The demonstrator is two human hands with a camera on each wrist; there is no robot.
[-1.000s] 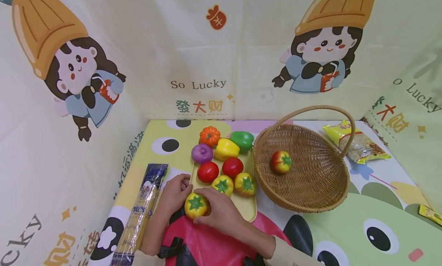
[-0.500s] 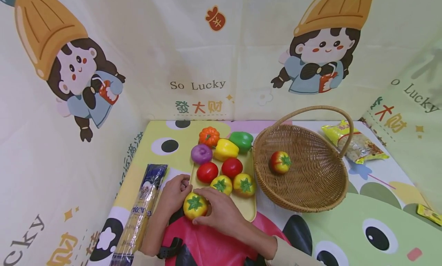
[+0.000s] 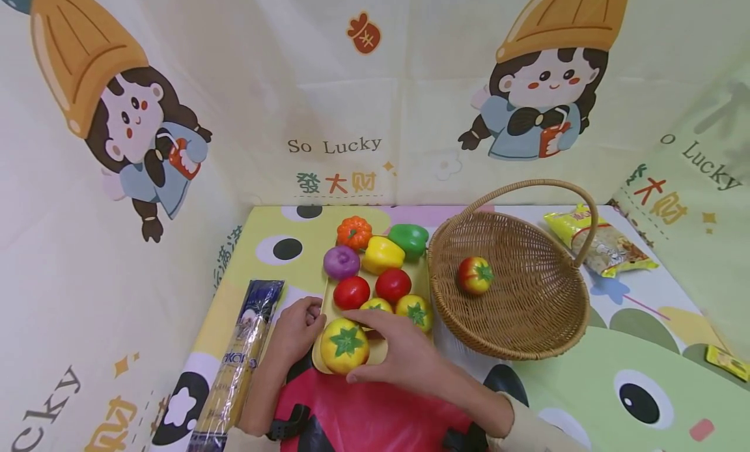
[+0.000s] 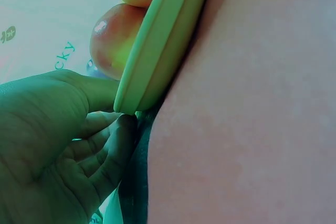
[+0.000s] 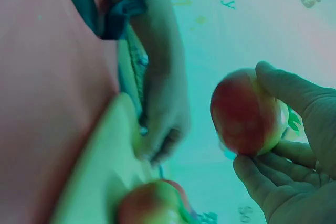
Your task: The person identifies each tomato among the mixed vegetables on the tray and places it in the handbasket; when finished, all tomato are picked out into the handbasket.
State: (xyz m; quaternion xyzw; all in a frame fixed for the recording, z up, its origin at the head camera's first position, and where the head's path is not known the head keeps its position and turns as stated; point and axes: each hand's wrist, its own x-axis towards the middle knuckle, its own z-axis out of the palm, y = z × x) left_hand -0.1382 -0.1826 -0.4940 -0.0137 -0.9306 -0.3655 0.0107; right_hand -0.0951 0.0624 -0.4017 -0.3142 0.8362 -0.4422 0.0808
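My left hand [image 3: 300,328] grips the near left edge of a pale yellow tray [image 4: 157,45], thumb over the rim and fingers beneath it. In my right hand [image 3: 404,354] is a yellow-and-red toy tomato [image 3: 344,346] with a green star-shaped top, pinched between thumb and fingers; the right wrist view shows this tomato [image 5: 244,114] raised above the tray. Two similar yellow tomatoes, one of them [image 3: 415,312] fully visible and one [image 3: 377,304] partly behind my right hand, lie on the tray near two red toy tomatoes [image 3: 351,292].
Farther back are a purple onion [image 3: 342,262], yellow pepper [image 3: 383,254], orange pumpkin [image 3: 354,233] and green pepper [image 3: 409,241]. Right of the tray stands a wicker basket [image 3: 527,338] holding a red-yellow tomato [image 3: 475,275]. A spaghetti pack [image 3: 240,361] lies left, a snack bag [image 3: 609,243] behind the basket.
My right hand has lifted the yellow-and-red toy tomato from the tray's near left corner and shifted it slightly right. The left hand stays at the tray's edge.
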